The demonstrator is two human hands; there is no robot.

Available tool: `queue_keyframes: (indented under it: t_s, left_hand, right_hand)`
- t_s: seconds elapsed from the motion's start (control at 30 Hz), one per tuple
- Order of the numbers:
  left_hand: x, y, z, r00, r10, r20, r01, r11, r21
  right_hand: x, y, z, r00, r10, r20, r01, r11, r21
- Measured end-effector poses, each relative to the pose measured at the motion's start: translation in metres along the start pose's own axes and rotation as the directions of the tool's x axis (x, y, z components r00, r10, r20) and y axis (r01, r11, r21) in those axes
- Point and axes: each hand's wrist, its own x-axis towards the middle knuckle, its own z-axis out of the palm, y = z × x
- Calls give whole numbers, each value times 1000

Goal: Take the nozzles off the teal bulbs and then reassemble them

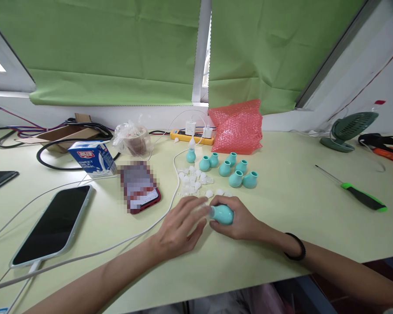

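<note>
The glossy turquoise pear-shaped bulb (224,215) lies on its side in your right hand (238,218), above the near part of the pale yellow-green table (294,222), its neck pointing left. Your right thumb and fingers are closed around the rounded belly. Your left hand (182,223) is at the neck, fingers partly bent and blurred; you cannot tell from here whether they pinch a small part or only touch the rim.

The bulb looks light, hollow and soft, so expect it to give under pressure, and the shiny skin may slip. Cradle the belly lightly, and steady it close behind the neck, where the wall is probably stiffer.

Just beyond your hands is a loose pile of small translucent white plastic parts (196,186); they look light and easily scattered. Behind and right of them stand seven matching open-necked turquoise bulbs (236,179), near one turquoise bulb with a clear tip (191,155). Farther back rests a red bubble-wrap pouch (237,128).
</note>
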Motion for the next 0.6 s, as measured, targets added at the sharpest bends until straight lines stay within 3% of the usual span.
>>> queue_keyframes:
  t_s: [0.07, 0.17, 0.27, 0.33, 0.47, 0.6]
  left_hand:
    - [0, 0, 2, 962, -263, -67, 254, 960, -120]
    - [1, 0, 5, 834, -552, 22, 528, 785, -326]
    - [3, -2, 6, 668, -731, 144, 694, 541, -474]
    - [5, -5, 7, 588, -779, 216, 735, 404, -545]
    - [6, -7, 8, 543, -800, 256, 722, 290, -628]
    - [6, -8, 8, 541, -827, 152, 686, 329, -649]
  right_hand:
    - [-1, -3, 1, 998, 36, -61, -35, 999, 13]
    - [-4, -4, 5, 998, 48, -44, -49, 999, -21]
    - [-7, -1, 11, 1000, 3, 0, -3, 994, -113]
    - [-8, 1, 14, 1000, -21, 13, 23, 988, -150]
    - [-6, 5, 10, 990, -134, -50, 122, 974, -191]
    - [4, 16, -8, 956, -221, -191, 164, 948, -272]
